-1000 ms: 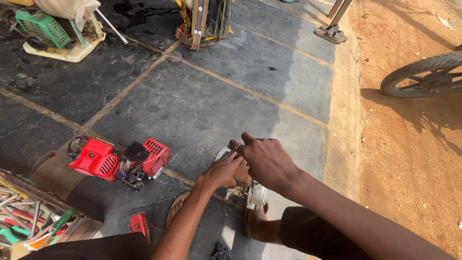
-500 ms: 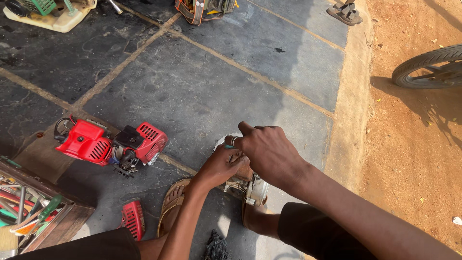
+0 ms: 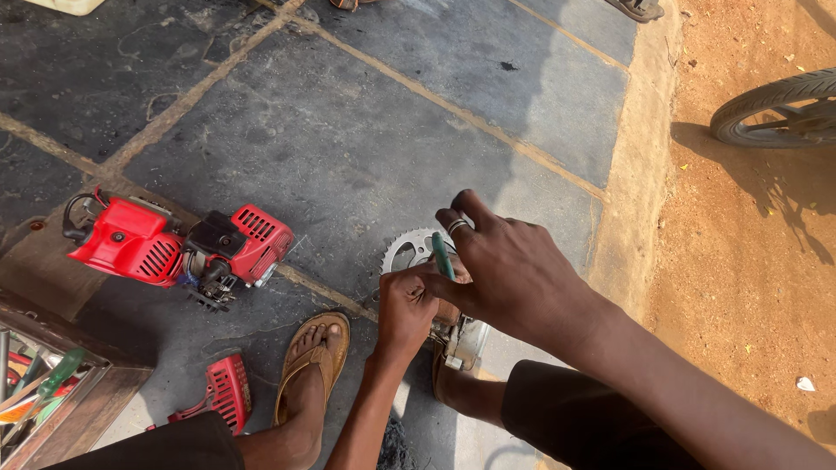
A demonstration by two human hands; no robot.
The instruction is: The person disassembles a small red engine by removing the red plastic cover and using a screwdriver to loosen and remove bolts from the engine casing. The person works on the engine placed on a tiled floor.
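Head view: right hand pinches a green-handled tool, its long axis near upright, just over the toothed sprocket on the paved floor, while the left hand (closed, nearer the person) grips the metal part beneath.

Sprocket half hidden behind hands; part under right hand unclear; wheel cut off.
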